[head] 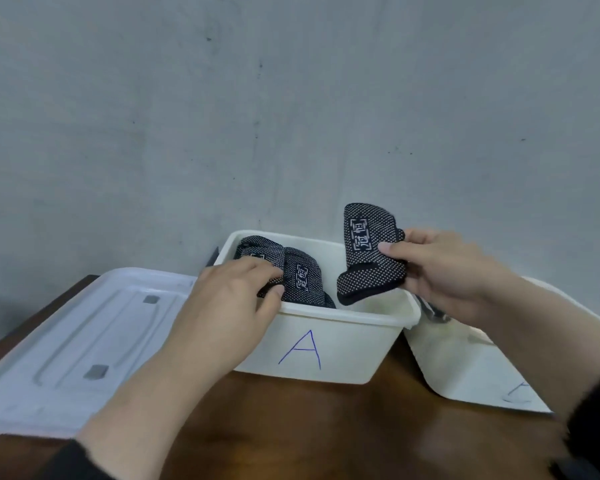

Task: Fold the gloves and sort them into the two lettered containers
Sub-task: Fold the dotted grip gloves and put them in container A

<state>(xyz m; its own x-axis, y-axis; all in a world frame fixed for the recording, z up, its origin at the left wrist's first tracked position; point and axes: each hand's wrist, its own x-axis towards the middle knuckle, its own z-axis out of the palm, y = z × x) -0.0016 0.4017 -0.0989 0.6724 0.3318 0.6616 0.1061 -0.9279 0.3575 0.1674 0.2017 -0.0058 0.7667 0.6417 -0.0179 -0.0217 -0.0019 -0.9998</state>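
A white container marked A (326, 337) stands in the middle of the wooden table. Folded dark dotted gloves (300, 275) stand on edge inside its left part. My left hand (232, 299) reaches over the near rim and its fingers press against those gloves. My right hand (440, 268) pinches another folded dark dotted glove (368, 258) and holds it upright over the right part of container A. A second white container (465, 372) sits to the right, its blue letter half hidden by my right arm.
A white lid (84, 344) lies flat on the left of the brown table (309, 427). A grey wall rises right behind the containers. A dark item (435, 315) shows inside the right container, mostly hidden by my right wrist.
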